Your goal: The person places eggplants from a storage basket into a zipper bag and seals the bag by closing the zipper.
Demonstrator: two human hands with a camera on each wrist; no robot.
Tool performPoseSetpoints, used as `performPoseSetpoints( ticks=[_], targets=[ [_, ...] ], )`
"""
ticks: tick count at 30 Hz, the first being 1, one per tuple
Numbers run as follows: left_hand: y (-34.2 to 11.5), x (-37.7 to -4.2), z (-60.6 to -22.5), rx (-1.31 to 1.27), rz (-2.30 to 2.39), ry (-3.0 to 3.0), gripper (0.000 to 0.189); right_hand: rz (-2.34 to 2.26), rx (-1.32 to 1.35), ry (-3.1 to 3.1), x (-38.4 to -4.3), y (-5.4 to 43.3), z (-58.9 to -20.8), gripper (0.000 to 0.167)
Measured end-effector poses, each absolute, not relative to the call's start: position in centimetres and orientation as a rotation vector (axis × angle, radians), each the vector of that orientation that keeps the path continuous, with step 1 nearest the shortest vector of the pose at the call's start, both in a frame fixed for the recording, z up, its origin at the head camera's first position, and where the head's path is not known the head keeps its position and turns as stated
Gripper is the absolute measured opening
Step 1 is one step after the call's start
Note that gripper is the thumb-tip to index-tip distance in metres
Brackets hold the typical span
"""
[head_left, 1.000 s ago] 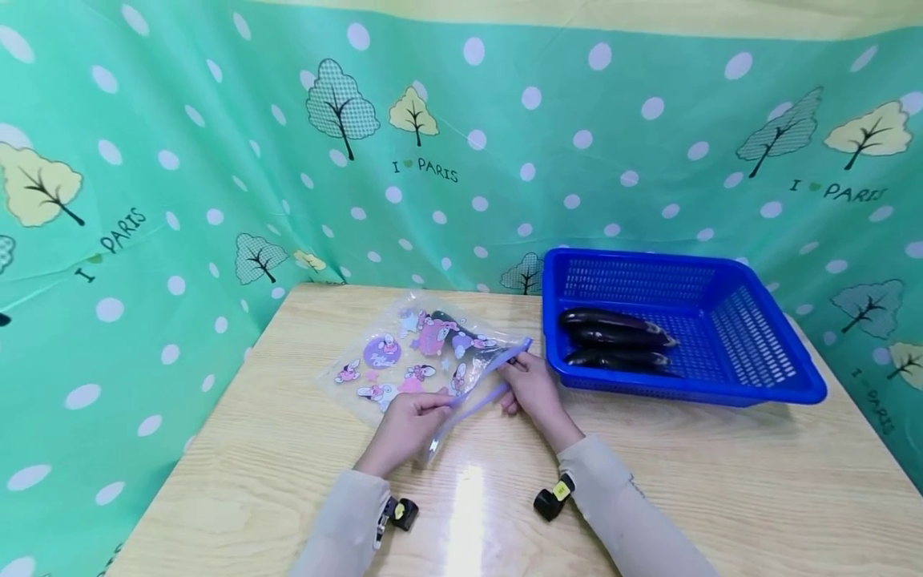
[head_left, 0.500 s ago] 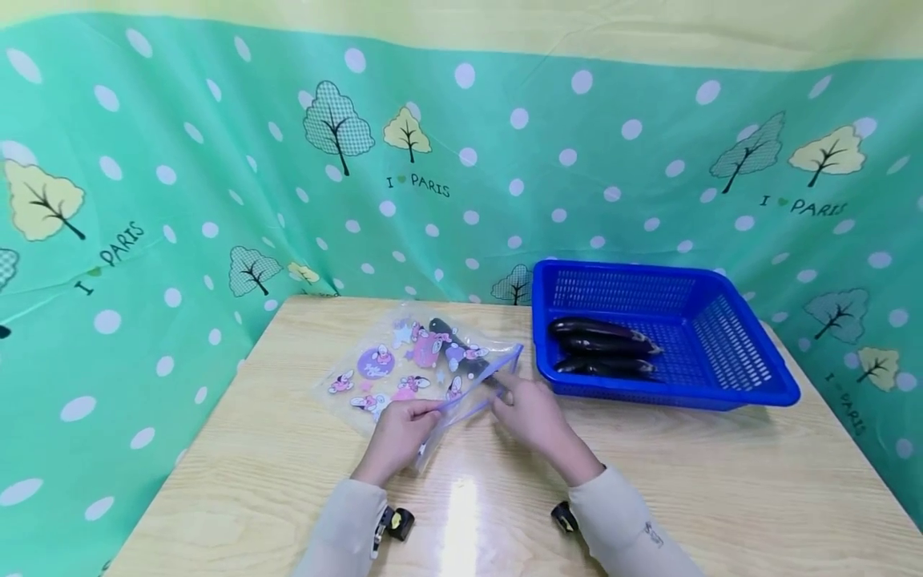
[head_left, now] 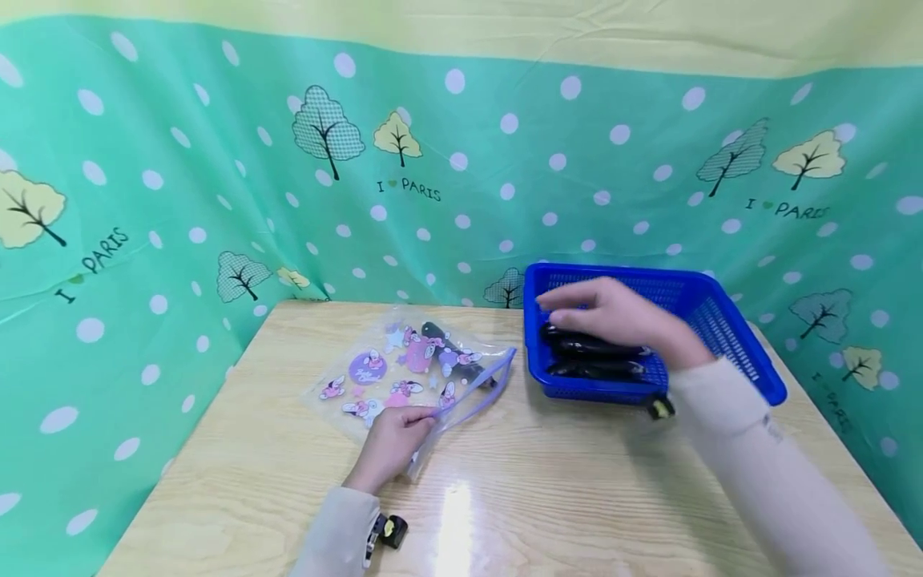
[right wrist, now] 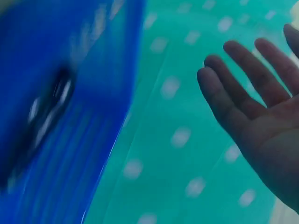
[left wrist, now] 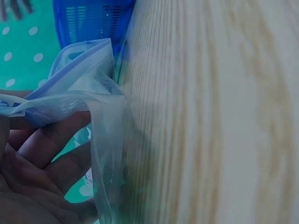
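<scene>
A clear zip bag (head_left: 369, 366) printed with pink and purple cartoon figures lies at the middle left. Through its film shows one dark eggplant (head_left: 433, 331). My left hand (head_left: 392, 442) pinches the near side of the purple zip edge; the bag's mouth gapes toward the right. In the left wrist view, the bag's film (left wrist: 105, 154) hangs past the fingers. Over the blue basket (head_left: 753, 361) hovers my right hand (head_left: 613, 311), fingers extended and holding nothing. Below it lie dark eggplants (head_left: 591, 370), partly hidden by the hand. The right wrist view shows an eggplant (right wrist: 39, 121) blurred.
The wooden table (head_left: 548, 497) carries both the bag and the basket. A green dotted curtain (head_left: 461, 184) rises behind and along the left side. The basket's raised walls surround the eggplants.
My right hand has left the bag's mouth and moved right and up, over the basket. The left hand keeps its pinch on the bag's edge.
</scene>
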State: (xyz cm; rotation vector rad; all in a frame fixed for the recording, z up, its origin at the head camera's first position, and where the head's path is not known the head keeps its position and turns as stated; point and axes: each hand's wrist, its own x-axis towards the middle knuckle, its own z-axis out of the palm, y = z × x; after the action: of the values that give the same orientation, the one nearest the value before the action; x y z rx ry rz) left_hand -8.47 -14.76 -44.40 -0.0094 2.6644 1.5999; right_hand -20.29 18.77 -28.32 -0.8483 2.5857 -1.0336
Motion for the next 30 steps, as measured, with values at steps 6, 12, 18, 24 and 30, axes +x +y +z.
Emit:
performPoseSetpoints(
  ticks=[6, 12, 18, 24, 30],
  targets=[
    [-14.8, -8.5, -44.5, -0.021, 1.561, 2.693, 0.02, -0.832, -0.757, 2.634, -26.9, 23.9, -30.2, 0.045],
    [-14.4, -8.3, -44.6, -0.029, 1.587, 2.647, 0.021, -0.642, -0.681, 2.563, -29.9, 26.1, -34.0, 0.055],
    [-14.3, -8.2, -44.6, -0.016, 1.597, 2.66, 0.02, -0.54, -0.68, 2.485, -30.4, 25.4, -36.4, 0.056],
    [-14.3, -8.2, -44.6, -0.013, 1.589, 2.676, 0.02, -0.431, -0.704, 2.518, -30.5, 24.0, -37.9, 0.052],
    [-14.1, -8.2, -44.5, -0.012, 1.586, 2.676, 0.02, -0.462, -0.696, 2.558, -30.9, 24.4, -38.5, 0.05]
  ],
)
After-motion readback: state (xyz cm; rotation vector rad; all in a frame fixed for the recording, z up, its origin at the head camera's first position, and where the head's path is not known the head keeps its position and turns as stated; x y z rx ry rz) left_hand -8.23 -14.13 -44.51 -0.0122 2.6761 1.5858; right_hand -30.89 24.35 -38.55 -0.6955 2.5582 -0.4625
